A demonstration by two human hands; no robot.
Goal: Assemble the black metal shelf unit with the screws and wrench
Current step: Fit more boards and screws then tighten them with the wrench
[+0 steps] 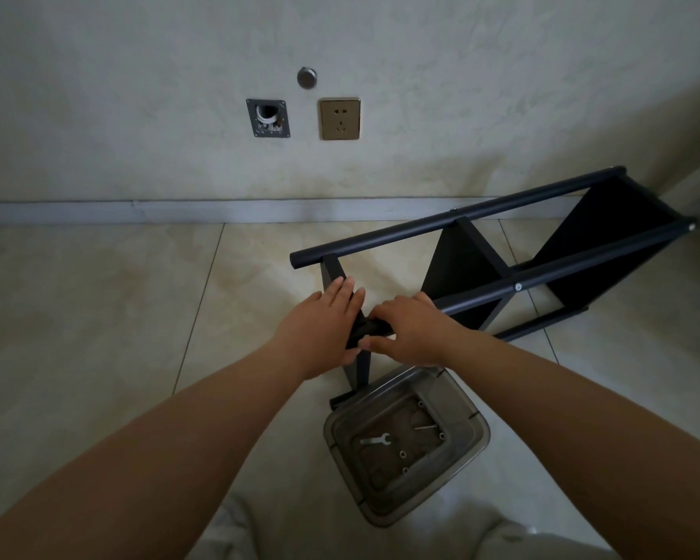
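At 6 o'clock a clear tray (475, 440) on the floor holds the wrench (376, 440) and loose screws (425, 428). Above it, the left hand (327, 326) lies flat-fingered against the shelf unit (502, 260)'s end panel, while the right hand (409, 330) seems curled around the near tube end; the unit lies on its side, stretching toward 2 o'clock.

The black metal shelf unit (502, 272) lies on its side on the tiled floor near the wall, its long round posts running up toward the right, with flat black panels set between them. A silver wrench (376, 440) and several small screws (402, 454) lie in a clear plastic tray (477, 434) just beside the unit's near end.
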